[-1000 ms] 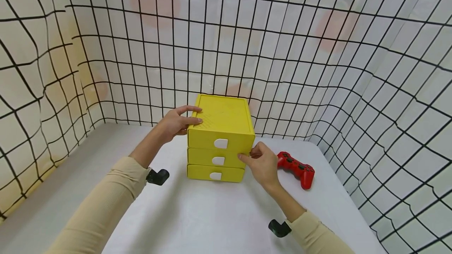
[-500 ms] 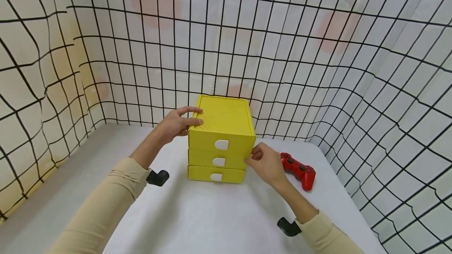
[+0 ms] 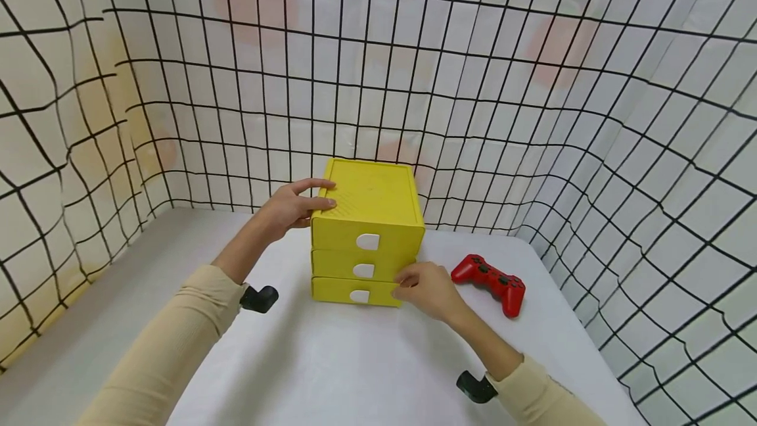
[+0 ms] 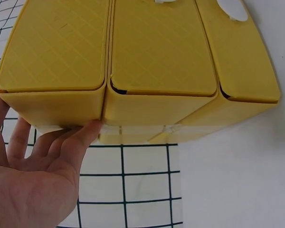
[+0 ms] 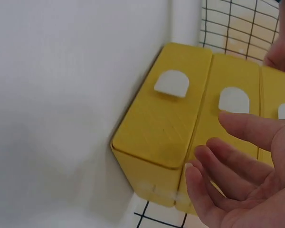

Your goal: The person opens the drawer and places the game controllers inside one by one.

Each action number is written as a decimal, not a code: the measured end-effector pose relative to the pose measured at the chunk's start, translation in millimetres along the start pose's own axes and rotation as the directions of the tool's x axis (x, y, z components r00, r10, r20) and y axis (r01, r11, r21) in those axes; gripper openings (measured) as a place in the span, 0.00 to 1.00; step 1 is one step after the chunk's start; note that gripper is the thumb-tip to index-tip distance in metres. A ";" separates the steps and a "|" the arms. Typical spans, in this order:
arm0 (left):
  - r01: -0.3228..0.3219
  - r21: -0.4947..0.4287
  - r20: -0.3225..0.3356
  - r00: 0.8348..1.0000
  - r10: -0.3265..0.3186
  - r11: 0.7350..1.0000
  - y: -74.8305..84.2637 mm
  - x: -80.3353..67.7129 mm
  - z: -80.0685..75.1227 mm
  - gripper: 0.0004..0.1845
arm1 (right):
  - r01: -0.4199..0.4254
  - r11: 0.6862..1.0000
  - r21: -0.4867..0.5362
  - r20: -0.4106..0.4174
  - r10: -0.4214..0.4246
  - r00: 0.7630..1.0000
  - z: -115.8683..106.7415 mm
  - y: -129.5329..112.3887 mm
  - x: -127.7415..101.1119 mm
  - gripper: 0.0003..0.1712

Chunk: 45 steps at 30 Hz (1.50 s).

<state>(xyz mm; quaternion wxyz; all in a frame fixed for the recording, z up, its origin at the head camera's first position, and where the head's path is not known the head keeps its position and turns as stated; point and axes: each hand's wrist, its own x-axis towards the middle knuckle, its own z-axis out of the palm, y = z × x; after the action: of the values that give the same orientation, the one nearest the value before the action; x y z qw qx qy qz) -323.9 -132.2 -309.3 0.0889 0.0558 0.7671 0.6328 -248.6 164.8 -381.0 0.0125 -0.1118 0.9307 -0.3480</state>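
Note:
A yellow three-drawer storage box (image 3: pixel 372 192) with small white tab pulls stands on the white table. Its drawers look pushed in. My left hand (image 3: pixel 290 206) rests at the box's top left edge, with two digits lying on the top. In the left wrist view its other fingertips touch the side wall. Beside the lower right front corner is my right hand (image 3: pixel 430 289), overlapping the end of the bottom drawer (image 3: pixel 337 288). The right wrist view shows its fingers (image 5: pixel 247 130) loosely bent and spread, nothing between them, in front of the drawer fronts.
A red game controller (image 3: pixel 491 281) lies on the table to the right of the box, close to my right hand. Black wire mesh (image 3: pixel 378 84) backed by white sheeting surrounds the table (image 3: pixel 331 373) at the back and both sides.
My right hand has drawn off the middle drawer's right end and dropped to the level of the bottom drawer. My left hand stays at the top left edge.

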 end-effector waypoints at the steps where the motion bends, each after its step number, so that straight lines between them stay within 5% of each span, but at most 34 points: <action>1: -0.001 0.001 -0.002 1.000 0.001 1.000 -0.3 -0.1 -0.4 0.27 | -0.001 1.000 0.005 0.006 0.001 1.000 2.8 -0.7 0.6 0.09; 17: -0.002 -0.003 0.005 1.000 0.002 1.000 0.0 -0.7 -0.7 0.27 | 0.177 0.981 0.081 0.037 -0.180 0.983 41.7 -1.8 11.9 0.10; 36: -0.013 0.012 0.024 1.000 0.013 1.000 -2.5 1.9 -3.0 0.28 | 0.150 0.985 0.090 0.041 -0.154 0.987 50.7 -4.9 16.7 0.02; 45: -0.015 0.019 0.029 0.999 0.014 1.000 -2.3 1.7 -3.8 0.28 | 0.133 0.989 0.067 0.123 -0.140 0.982 47.2 -10.4 8.1 0.03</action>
<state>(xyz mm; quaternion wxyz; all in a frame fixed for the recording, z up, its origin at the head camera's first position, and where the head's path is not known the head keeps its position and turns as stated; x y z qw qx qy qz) -326.2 -136.0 -311.0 0.0951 0.0714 0.7712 0.6253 -249.7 125.0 -409.6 0.0513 -0.1969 0.9075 -0.3674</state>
